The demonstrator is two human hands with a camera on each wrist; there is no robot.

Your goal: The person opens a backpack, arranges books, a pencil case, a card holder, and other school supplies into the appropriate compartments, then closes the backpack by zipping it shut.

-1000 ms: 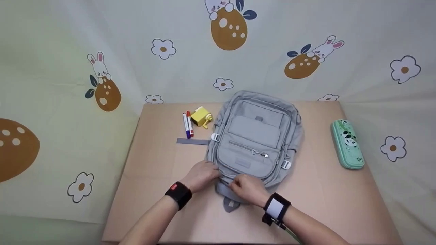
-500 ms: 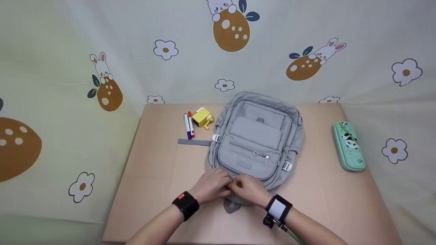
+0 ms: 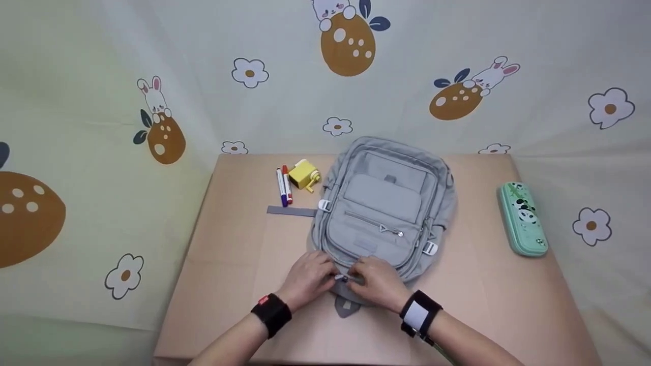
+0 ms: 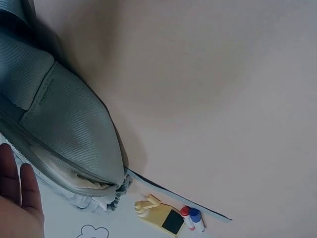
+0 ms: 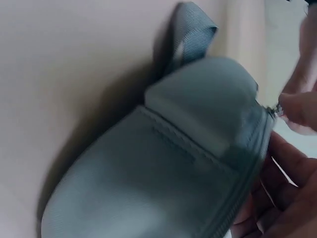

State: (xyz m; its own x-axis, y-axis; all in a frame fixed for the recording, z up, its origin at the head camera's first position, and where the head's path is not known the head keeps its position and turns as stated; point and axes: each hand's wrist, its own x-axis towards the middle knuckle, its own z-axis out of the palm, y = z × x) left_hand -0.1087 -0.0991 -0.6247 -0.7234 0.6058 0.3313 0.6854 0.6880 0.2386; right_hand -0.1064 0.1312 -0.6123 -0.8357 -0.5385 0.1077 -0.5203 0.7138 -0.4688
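A grey backpack (image 3: 384, 198) lies front up on the table, its top end toward me. At that end my left hand (image 3: 307, 277) pinches a metal zipper pull (image 5: 277, 110), seen most closely in the right wrist view. My right hand (image 3: 379, 282) holds the bag's edge beside the zipper, its fingers (image 5: 287, 198) partly behind the fabric. In the left wrist view, the zipper along the bag's side (image 4: 74, 109) is parted, with pale lining showing. Two left-hand fingers (image 4: 29, 188) appear at that view's lower left; the thumb is hidden there.
Left of the bag are a yellow crank sharpener (image 3: 303, 174) and two markers (image 3: 285, 187). A grey strap (image 3: 290, 211) extends left from the bag. A green panda pencil case (image 3: 524, 218) lies near the table's right edge. A patterned cloth (image 3: 285, 107) hangs behind.
My left hand has moved right along the bag's top edge toward my right hand and now pinches the zipper pull. My right hand has stayed nearly in place, its fingers shifting slightly.
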